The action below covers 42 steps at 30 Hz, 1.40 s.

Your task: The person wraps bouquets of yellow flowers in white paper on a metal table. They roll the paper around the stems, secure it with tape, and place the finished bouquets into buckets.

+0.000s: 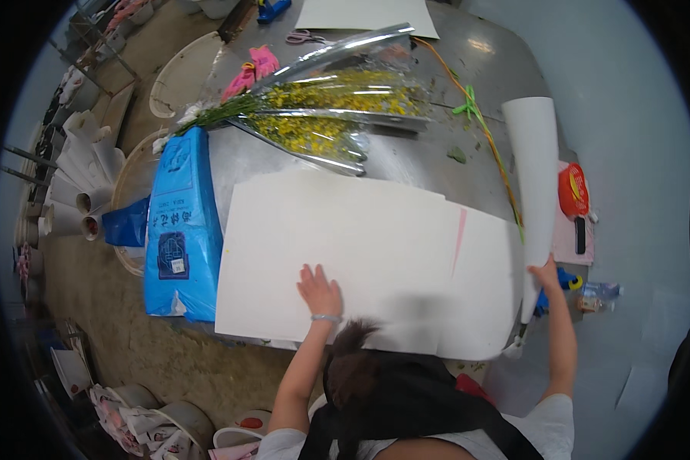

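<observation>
My left hand (319, 292) lies flat on a white paper sheet (345, 230), its fingers spread. A pink strip (459, 238) shows along an edge where sheets overlap towards the right. At the table's right side, my right hand (545, 273) grips the lower, narrow part of a white paper cone (530, 172), thumb across its front. The fingers behind the cone are hidden. From the cone's narrow end comes a short green stem (522, 330), with a white wrapped tip (514, 348) below. Whatever the cone encloses cannot be seen.
Yellow flowers (322, 109) in clear film lie across the metal table (471, 69), near pink gloves (241, 80) and scissors (306, 37). A blue package (184, 230) borders the paper's left. At right are a red tape dispenser (573, 190) and a plastic bottle (598, 296).
</observation>
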Available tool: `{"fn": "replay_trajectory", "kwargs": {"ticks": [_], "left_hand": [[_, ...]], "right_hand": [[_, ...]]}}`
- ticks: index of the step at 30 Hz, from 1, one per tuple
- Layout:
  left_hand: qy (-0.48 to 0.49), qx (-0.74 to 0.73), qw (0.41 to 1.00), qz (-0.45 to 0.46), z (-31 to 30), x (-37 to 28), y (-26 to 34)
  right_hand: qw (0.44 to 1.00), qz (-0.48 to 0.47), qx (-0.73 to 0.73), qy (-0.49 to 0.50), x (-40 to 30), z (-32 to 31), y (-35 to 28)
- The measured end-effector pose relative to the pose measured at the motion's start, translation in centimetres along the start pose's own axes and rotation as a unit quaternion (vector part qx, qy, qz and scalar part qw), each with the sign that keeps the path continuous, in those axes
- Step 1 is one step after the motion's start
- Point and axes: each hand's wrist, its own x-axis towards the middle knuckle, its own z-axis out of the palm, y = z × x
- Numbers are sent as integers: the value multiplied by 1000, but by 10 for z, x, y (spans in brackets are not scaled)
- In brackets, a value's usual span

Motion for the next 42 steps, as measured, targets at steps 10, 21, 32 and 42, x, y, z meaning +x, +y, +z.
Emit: {"fn": "replay_trajectory", "kwargs": {"ticks": [10, 21, 32, 42], "left_hand": [[60, 52, 997, -11, -6, 8, -44], [91, 55, 994, -3, 4, 4, -55], [111, 5, 994, -9, -3, 11, -44], [-231, -883, 405, -58, -43, 92, 119]], "right_hand": [[866, -487, -112, 3, 95, 286, -264], [708, -556, -432, -47, 113, 495, -492], [751, -549, -320, -179, 44, 355, -453], [848, -432, -259, -165, -115, 177, -288]]}}
